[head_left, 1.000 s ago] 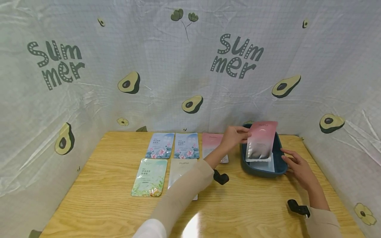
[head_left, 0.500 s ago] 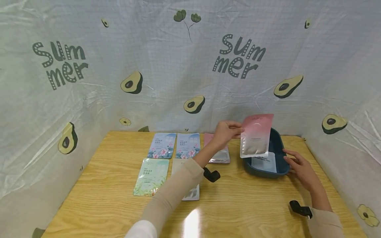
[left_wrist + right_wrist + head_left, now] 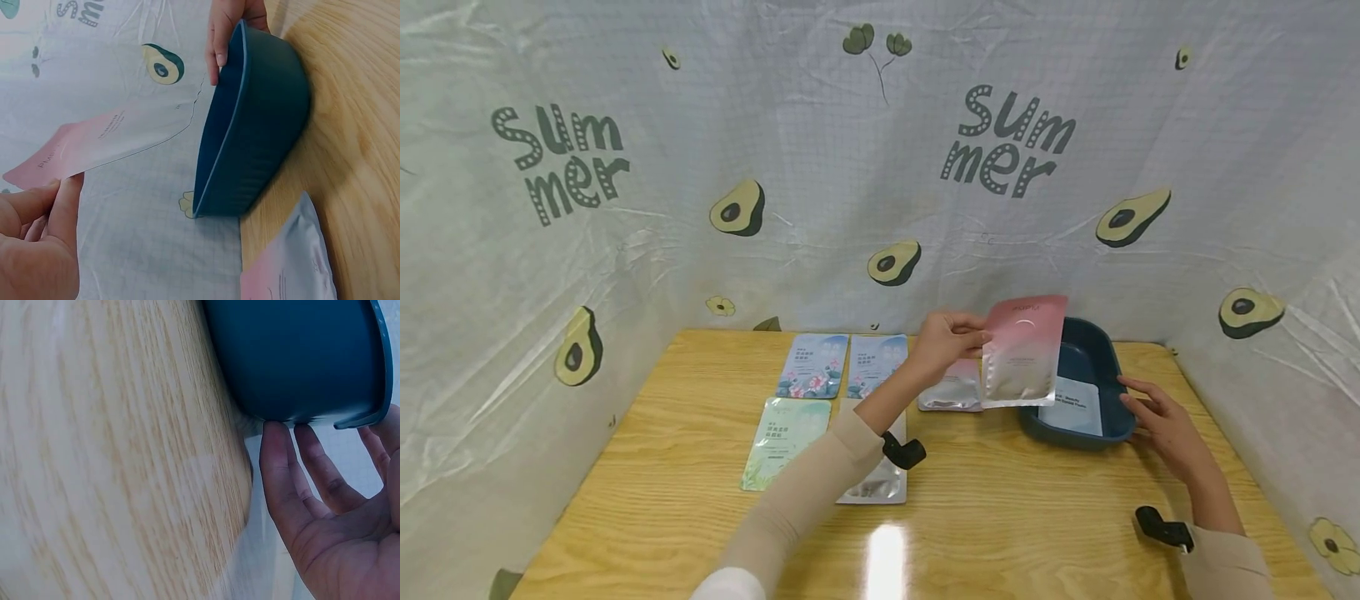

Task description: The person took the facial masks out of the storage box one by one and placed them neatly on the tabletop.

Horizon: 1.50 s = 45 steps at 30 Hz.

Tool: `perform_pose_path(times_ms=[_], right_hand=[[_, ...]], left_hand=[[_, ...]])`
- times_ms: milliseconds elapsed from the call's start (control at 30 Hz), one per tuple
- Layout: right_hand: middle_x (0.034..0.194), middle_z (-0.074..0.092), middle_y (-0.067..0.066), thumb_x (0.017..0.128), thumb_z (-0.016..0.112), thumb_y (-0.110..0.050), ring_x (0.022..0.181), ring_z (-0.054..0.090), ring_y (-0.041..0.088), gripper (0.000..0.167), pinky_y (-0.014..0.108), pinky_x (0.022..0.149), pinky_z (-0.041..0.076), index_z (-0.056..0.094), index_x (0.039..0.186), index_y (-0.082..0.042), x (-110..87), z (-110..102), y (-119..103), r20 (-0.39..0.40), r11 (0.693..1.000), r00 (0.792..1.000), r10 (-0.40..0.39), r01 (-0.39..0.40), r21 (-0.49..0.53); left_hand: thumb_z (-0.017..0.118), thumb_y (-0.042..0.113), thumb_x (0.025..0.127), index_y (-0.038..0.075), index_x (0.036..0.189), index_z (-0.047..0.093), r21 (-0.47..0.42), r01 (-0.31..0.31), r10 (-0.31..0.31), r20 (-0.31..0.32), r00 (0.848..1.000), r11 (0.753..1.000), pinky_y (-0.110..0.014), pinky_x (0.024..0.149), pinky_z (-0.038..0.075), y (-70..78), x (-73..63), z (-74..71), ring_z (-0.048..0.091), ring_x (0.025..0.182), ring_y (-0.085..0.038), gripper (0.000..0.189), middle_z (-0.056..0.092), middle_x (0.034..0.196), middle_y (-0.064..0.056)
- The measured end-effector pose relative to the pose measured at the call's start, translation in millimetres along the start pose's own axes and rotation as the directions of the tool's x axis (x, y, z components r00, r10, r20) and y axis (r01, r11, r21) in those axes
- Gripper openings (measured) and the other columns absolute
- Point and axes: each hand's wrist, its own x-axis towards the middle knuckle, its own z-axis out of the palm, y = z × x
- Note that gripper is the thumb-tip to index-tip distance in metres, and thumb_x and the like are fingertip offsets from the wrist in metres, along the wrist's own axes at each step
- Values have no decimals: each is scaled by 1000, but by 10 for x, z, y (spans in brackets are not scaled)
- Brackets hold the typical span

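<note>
My left hand [image 3: 951,340] pinches the left edge of a pink-and-white sheet mask sachet [image 3: 1024,350], held raised and tilted. The sachet overlaps the left part of a dark blue plastic bin [image 3: 1086,350] in the head view. In the left wrist view, the sachet's free end points towards the bin's opening. A white sachet [image 3: 1071,407] with dark print lies inside the bin. On the bin's right side, my right hand [image 3: 1165,425] holds the wall at the rim, with fingertips against the outside [image 3: 325,506].
Two blue floral sachets [image 3: 812,367] lie at the back left, with a green one [image 3: 786,442] in front. A silvery sachet [image 3: 876,483] is partly under my left forearm. Another pink sachet [image 3: 951,387] lies left of the bin. A patterned curtain [image 3: 820,167] surrounds the wooden table [image 3: 1000,517].
My left hand has moved left with the pink sachet, away from over the bin, uncovering more of the bin and the white sachet inside. My right hand stays at the bin.
</note>
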Motion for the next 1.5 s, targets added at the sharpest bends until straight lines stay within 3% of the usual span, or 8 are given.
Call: perform_pose_path(times_ms=[233,500,667,1033,1200,1500], right_hand=[[117,52,-24,108,51,-28,93,65,1,50,22,75,60,42,156,-17,8,3,14,5,1000,1000,0,0,-2],[114,55,-23,108,51,-26,90,68,3,49,24,72,60,42,156,-18,17,-6,-1,18,999,1000,-5,5,33],[118,51,-23,108,51,-27,92,66,1,50,23,73,60,41,157,-18,24,-17,-8,17,1000,1000,-3,3,3],[117,51,-23,108,50,-30,92,65,0,51,24,74,60,41,157,-17,6,-11,-4,20,1000,1000,2,-1,-30],[120,49,-19,109,48,-32,94,65,-1,51,25,76,60,40,157,-16,-2,-3,-15,35,997,999,-1,4,-71],[121,48,-20,109,48,-30,94,69,4,52,26,76,61,37,158,-15,22,-24,-15,71,998,997,-11,15,-54]], left_hand=[[65,-10,94,-17,117,67,1,5,-5,2,1000,1000,-33,76,63,-24,-178,-200,73,83,-12,24,72,108,-29],[66,-7,95,-16,119,67,-2,58,-58,17,998,998,-33,78,62,0,-365,-346,74,84,-14,26,73,108,-26],[67,-7,94,-13,119,69,3,102,-102,44,994,995,-34,79,62,-22,-489,-391,73,82,-12,26,74,107,-21],[67,-8,94,-16,114,68,-25,211,-211,18,977,977,-32,76,63,-217,-727,-448,72,77,-11,22,75,89,-11],[65,-9,94,-17,116,67,-47,235,-235,23,972,971,-30,76,62,-332,-788,-489,72,79,-11,23,74,89,-9],[64,-6,96,-14,118,68,12,275,-275,10,961,961,-30,79,62,-546,-894,-569,73,84,-13,24,75,98,-14]])
